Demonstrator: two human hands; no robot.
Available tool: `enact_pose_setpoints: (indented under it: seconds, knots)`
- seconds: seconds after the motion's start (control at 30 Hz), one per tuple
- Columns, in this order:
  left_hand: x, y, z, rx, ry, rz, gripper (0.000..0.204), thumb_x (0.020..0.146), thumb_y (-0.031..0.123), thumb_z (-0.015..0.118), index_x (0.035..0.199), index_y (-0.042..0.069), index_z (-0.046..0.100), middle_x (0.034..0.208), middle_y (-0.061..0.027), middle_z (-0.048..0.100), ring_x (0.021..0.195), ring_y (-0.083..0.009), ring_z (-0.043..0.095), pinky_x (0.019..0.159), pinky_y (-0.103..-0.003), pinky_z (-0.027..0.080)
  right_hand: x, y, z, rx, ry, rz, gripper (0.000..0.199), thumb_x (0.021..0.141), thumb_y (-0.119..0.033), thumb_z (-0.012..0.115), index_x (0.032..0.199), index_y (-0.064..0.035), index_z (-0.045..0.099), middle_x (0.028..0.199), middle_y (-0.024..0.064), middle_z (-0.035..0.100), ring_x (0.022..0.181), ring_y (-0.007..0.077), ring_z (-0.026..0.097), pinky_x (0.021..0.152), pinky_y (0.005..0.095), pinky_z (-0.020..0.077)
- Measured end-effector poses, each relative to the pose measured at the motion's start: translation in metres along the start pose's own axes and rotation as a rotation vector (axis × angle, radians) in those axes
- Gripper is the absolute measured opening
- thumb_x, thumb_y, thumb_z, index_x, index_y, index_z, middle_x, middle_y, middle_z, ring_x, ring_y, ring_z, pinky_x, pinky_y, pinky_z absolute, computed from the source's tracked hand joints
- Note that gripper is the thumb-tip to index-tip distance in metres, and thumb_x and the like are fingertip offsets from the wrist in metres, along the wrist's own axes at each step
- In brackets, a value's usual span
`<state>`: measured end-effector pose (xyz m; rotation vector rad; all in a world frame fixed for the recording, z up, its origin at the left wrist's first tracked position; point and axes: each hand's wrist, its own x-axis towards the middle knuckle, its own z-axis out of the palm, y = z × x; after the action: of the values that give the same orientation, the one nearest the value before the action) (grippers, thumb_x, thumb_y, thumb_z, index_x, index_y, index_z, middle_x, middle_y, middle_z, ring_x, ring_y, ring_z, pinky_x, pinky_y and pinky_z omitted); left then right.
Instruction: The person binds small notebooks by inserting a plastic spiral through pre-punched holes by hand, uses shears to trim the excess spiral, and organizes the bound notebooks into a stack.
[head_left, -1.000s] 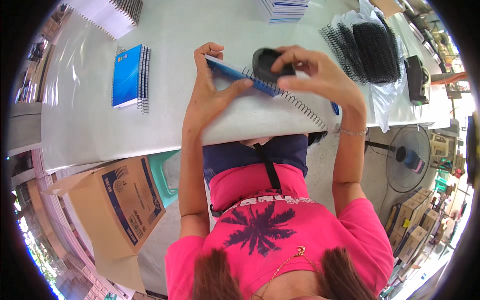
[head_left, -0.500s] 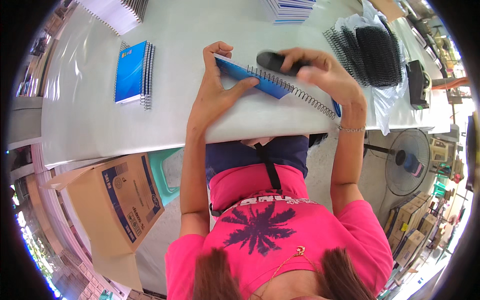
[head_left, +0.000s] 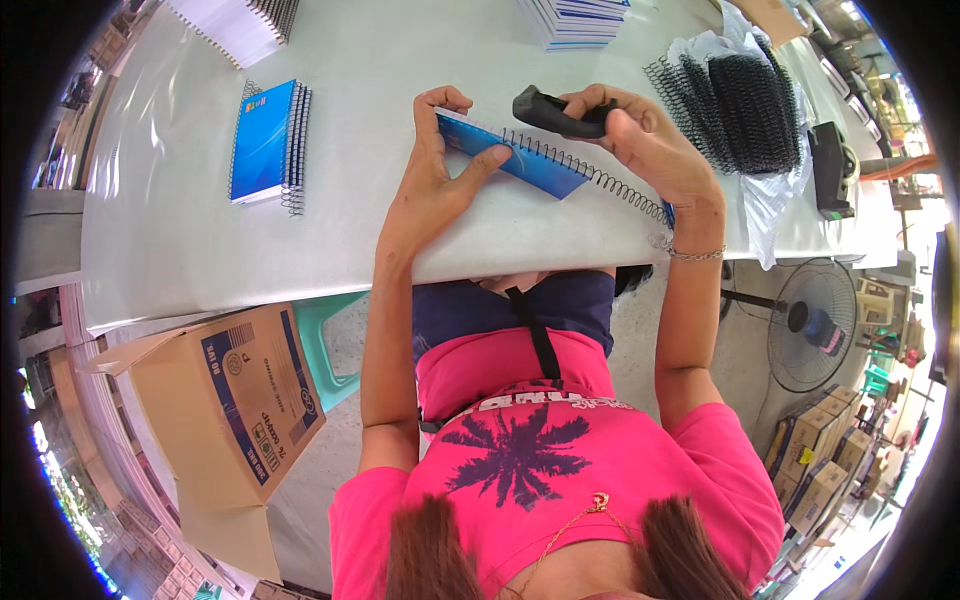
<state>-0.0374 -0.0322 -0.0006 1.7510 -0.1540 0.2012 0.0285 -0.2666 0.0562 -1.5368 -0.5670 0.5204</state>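
My left hand (head_left: 445, 175) is closed on a blue notebook (head_left: 530, 168), thumb on its cover and fingers behind its upper left end. A black spiral wire coil (head_left: 555, 155) runs through the notebook's upper edge. The coil's loose end (head_left: 625, 192) sticks out past the right corner toward my right wrist. My right hand (head_left: 650, 140) grips a dark, elongated, curved object (head_left: 550, 112) just above the coil; its exact kind is unclear. A small blue piece (head_left: 669, 214) shows partly behind my right wrist.
Coil-bound blue notebooks (head_left: 265, 145) lie stacked at left, with a stack of white pages (head_left: 232, 30) behind. Another stack (head_left: 575, 25) stands at the far middle. Many black coils (head_left: 750, 110) lie on white plastic at right, beside a black tape dispenser (head_left: 832, 170). A fan (head_left: 815, 325) stands below.
My right hand, blurred before, now shows sharply. The dark object in it has tilted and lifted slightly off the coil. The notebook has shifted a little to the right.
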Motion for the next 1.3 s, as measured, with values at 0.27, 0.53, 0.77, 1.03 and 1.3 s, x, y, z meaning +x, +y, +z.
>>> enact_pose_setpoints:
  seconds: [0.27,0.53,0.77,1.03,1.3]
  knots:
    - [-0.001,-0.006,-0.002,-0.036,-0.009,0.007,0.057,0.084,0.02,0.077,0.121,0.01,0.035,0.102,-0.0063,0.043,0.095,-0.0185,0.045,0.092,-0.033,0.04,0.016,-0.002,0.012,-0.372,-0.026,0.129,0.031,0.089,-0.032,0.073,0.097,-0.0021,0.069,0.102,0.0025,0.063,0.091,0.0086,0.056,0.082,0.0232,0.0455]
    - [-0.002,-0.001,-0.002,0.007,-0.009,-0.016,0.056,0.084,0.019,0.077,0.119,0.01,0.035,0.101,-0.0065,0.043,0.096,-0.0192,0.045,0.092,-0.034,0.04,0.016,-0.004,0.011,-0.356,-0.059,0.112,0.027,0.089,-0.029,0.073,0.098,-0.0034,0.07,0.087,0.0013,0.066,0.082,0.0083,0.058,0.075,0.0223,0.0459]
    - [-0.003,-0.011,-0.001,-0.006,-0.029,0.046,0.058,0.084,0.021,0.078,0.122,0.011,0.035,0.103,-0.0067,0.044,0.097,-0.0199,0.045,0.093,-0.034,0.04,0.013,-0.001,0.02,-0.477,0.027,0.103,0.042,0.085,-0.04,0.075,0.098,0.0002,0.07,0.094,0.006,0.065,0.092,0.0108,0.059,0.083,0.0238,0.0453]
    - [-0.003,-0.001,-0.002,-0.013,-0.053,-0.01,0.058,0.085,0.022,0.077,0.123,0.01,0.034,0.106,-0.0065,0.043,0.1,-0.0196,0.044,0.094,-0.033,0.039,0.01,0.004,0.014,0.007,-0.006,0.073,0.041,0.086,-0.04,0.073,0.101,-0.0012,0.072,0.098,0.0072,0.067,0.092,0.0108,0.058,0.081,0.0242,0.0457]
    - [-0.006,-0.003,-0.003,-0.044,-0.049,0.002,0.058,0.086,0.021,0.076,0.122,0.01,0.033,0.11,-0.0082,0.043,0.1,-0.0204,0.045,0.095,-0.034,0.039,0.021,-0.003,0.025,-0.357,0.003,0.071,0.041,0.086,-0.038,0.073,0.099,-0.0003,0.071,0.096,0.0115,0.065,0.088,0.0161,0.059,0.08,0.0271,0.0462]
